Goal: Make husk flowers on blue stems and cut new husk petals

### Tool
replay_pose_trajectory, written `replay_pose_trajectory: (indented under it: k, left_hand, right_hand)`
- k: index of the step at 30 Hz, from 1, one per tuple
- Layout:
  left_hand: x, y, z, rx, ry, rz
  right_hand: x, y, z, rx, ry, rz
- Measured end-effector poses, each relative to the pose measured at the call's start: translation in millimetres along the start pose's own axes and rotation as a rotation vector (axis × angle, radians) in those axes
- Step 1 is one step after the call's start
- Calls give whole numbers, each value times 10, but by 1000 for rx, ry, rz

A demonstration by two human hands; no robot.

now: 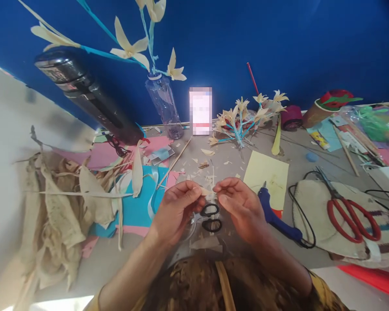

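Near the table's (116, 259) front edge, the left hand (173, 211) and right hand (241, 207) pinched a pale husk strip (207, 191) between their fingertips, just above black scissors (210, 218); a blue glue gun (275, 218) lay beside.

Left hand (176, 207), right hand (238, 203) pinch pale dried-husk strip (206, 191) above small black-handled scissors (210, 217), near table's (123, 255) front edge.

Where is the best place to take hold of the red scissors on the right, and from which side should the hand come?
Probably by the two red handle loops, coming from the near right with the right hand. The red scissors lie flat on a pale mat, loops towards the person, and the blades point away towards the wall.
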State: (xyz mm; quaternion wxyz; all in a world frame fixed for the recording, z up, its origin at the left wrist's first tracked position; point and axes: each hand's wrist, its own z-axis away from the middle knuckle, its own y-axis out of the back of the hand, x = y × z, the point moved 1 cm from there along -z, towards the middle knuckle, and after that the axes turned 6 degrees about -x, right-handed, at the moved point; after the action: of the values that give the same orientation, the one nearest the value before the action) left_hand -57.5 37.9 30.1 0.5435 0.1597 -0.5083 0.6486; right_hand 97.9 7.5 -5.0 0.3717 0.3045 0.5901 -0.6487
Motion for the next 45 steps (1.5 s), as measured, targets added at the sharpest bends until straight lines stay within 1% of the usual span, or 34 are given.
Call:
replay_pose_trajectory:
  k: [3, 6, 9, 10, 12, 14, 15, 16, 17, 20, 22, 24, 25, 27, 29, 31, 34, 35, 37, 39, 42, 45]
  left_hand:
    - [-39, -3, 24, -10, 16, -6]
    - [-82, -8, 46, -97, 111, 77]
    - [-110, -27, 66, -217, 166, 165]
    - [-115, -35, 69, -239, 164, 187]
    - [-117, -47, 66, -266, 162, 232]
    - [-116, -45, 52, -270, 170, 261]
    - [-115, -37, 41, -256, 165, 255]
    - [-117, -25, 28, -234, 159, 235]
    - [-122, -9, 13, -209, 149, 204]
    - [-153, 43, -36, -144, 104, 106]
    - [-178, 72, -69, -120, 72, 51]
    - [-200, 95, -93, -115, 52, 6]
    - [-212, 102, -100, -131, 63, 5]
    - [-236, 108, -105, -200, 124, 50]
    - [-262, 112, -103, -266, 187, 103]
    - [-284, 123, -108, -252, 187, 100]
    - [-304, 145, -127, -174, 114, 50]
    - [-308, 149, -131, -167, 93, 33]
    - [-314, 147, -131, -199, 92, 21]
    - [-319, 138, -117, -265, 135, 55]
    - [-317, 139, -94, -340, 179, 91]
    - [-317, 188, -106, -326, 156, 20]
  right_hand:
    - [-23, -33, 2, -28, -27, -2]
    - [-27, -50, 33, -45, -95, 12]
    - [5, -69, 58, -183, -185, -104]
    - [17, -71, 59, -196, -203, -129]
    - [35, -68, 48, -181, -192, -192]
    - [48, -61, 34, -200, -196, -306]
    - [51, -53, 29, -200, -185, -327]
    - [53, -43, 27, -181, -176, -287]
    - [50, -30, 28, -140, -147, -195]
    - [19, -8, 49, 46, -20, 156]
    - [-3, -17, 59, 112, 15, 270]
    - [-13, -31, 58, 106, -31, 269]
    - [-15, -35, 56, 90, -70, 243]
    - [-15, -33, 55, 46, -138, 168]
    - [-15, -20, 62, -3, -137, 108]
    - [-14, -9, 73, -51, -94, 96]
    - [-18, -14, 81, -107, -54, 116]
    - [-25, -21, 80, -95, -59, 134]
    - [-47, -37, 73, -46, -92, 171]
    - [-69, -52, 64, -15, -151, 189]
    - [-82, -57, 51, -21, -196, 213]
    - [-65, -37, 39, 11, -186, 304]
